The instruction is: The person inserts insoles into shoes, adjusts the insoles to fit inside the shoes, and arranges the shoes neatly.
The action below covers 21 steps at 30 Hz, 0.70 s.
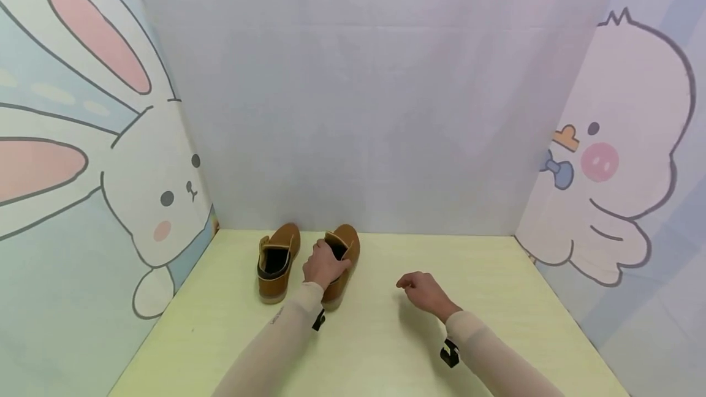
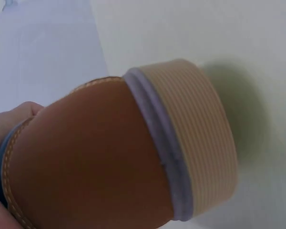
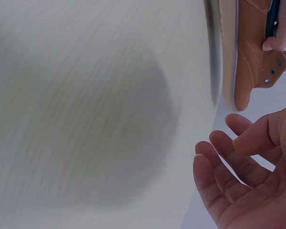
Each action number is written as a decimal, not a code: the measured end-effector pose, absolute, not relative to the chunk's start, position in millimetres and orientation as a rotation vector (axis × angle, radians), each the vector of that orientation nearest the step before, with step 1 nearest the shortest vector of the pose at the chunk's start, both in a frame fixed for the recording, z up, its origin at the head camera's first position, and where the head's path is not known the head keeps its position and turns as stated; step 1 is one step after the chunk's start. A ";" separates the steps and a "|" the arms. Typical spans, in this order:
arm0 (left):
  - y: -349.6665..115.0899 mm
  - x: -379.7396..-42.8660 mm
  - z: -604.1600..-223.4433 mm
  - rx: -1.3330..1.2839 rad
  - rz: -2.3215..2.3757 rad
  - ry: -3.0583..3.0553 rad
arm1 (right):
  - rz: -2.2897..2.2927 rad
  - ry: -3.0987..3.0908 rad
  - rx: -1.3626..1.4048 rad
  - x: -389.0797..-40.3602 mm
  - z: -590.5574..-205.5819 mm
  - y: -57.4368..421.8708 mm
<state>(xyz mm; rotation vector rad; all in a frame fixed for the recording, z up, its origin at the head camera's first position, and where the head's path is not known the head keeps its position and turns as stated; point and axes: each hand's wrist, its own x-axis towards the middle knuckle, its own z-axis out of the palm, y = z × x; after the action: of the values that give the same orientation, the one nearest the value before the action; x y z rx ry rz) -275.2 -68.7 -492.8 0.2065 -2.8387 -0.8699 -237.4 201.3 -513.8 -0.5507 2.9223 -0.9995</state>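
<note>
My left hand (image 1: 323,265) grips a brown lace-up shoe (image 1: 352,249) at its opening, with the thumb over the right side. The shoe's toe points toward the back wall. In the left wrist view the brown heel and ridged pale sole (image 2: 202,138) fill the middle, a shadow beside the sole. A matching shoe (image 1: 273,288) stands just to the left, untouched, its dark lining showing. Over the table to the right, my right hand (image 1: 425,293) holds nothing; its fingers (image 3: 224,174) are loosely bent in the right wrist view.
The pale yellow tabletop (image 1: 469,262) reaches back to a plain grey-white curtain (image 1: 364,109). A rabbit-print panel (image 1: 154,201) borders the left side, and a panel with a chick-like figure (image 1: 623,139) borders the right.
</note>
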 end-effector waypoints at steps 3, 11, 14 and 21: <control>-80.8 -282.7 -487.2 0.262 -0.885 -2.822 | -1.007 2.924 -0.543 -237.9 -514.1 200.5; -100.1 -292.2 -493.3 0.364 -0.886 -2.826 | -0.991 2.927 -0.561 -238.7 -513.9 197.6; -103.8 -293.8 -497.5 0.387 -0.876 -2.821 | -0.979 2.943 -0.576 -240.2 -514.7 196.3; -105.6 -297.1 -500.7 0.397 -0.901 -2.808 | -0.979 2.948 -0.558 -241.7 -515.5 195.6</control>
<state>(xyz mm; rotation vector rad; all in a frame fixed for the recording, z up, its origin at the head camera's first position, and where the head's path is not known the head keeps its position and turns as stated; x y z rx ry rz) -297.1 -105.6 -500.7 0.3973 -2.8085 -0.9014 -241.7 195.6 -515.5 -0.5582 2.9484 -0.9789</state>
